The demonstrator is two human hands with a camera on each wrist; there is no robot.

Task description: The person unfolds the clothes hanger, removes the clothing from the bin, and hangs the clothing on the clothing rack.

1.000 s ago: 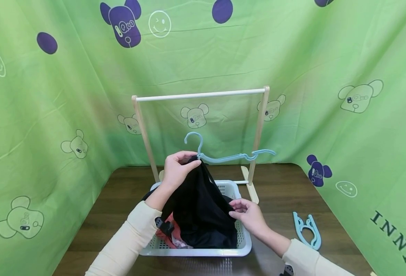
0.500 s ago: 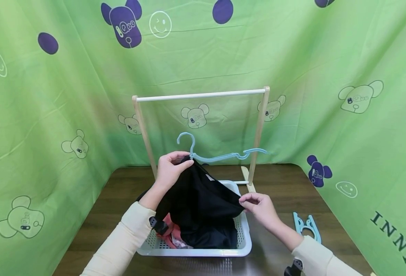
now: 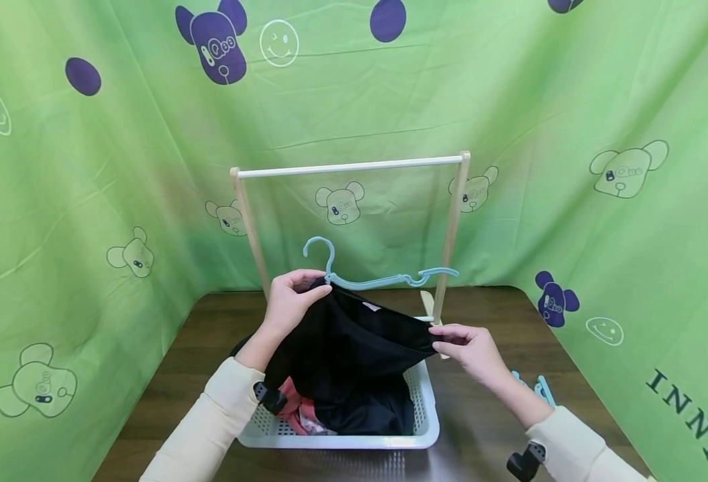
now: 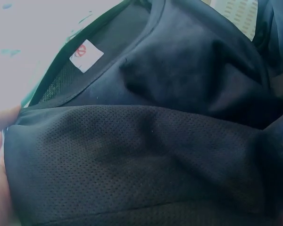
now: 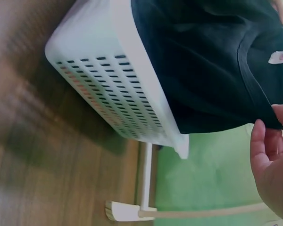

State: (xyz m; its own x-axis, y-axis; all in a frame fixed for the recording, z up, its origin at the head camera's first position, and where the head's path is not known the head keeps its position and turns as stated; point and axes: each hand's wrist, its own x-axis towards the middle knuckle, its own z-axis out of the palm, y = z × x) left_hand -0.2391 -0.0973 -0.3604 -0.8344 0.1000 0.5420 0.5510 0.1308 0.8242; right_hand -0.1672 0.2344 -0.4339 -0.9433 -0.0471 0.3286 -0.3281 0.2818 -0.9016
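Observation:
A black shirt is held up over the basket, its lower part lying inside. My left hand pinches one end of its neck opening, right by the middle of a light blue hanger. From there one hanger arm reaches right along the opening, its hook pointing up; the other arm is hidden by the shirt and hand. My right hand pinches the shirt's right edge between thumb and fingers, as the right wrist view also shows. Inside the neck a white label is visible.
The white basket also holds coral-coloured cloth. Behind it stands a wooden rack with a white rail. A second light blue hanger, folded, lies at the right on the brown table, partly behind my right forearm.
My right hand has moved right and up with the shirt's edge, spreading the neck opening and bringing the label into view. My left hand and the hanger have shifted slightly left.

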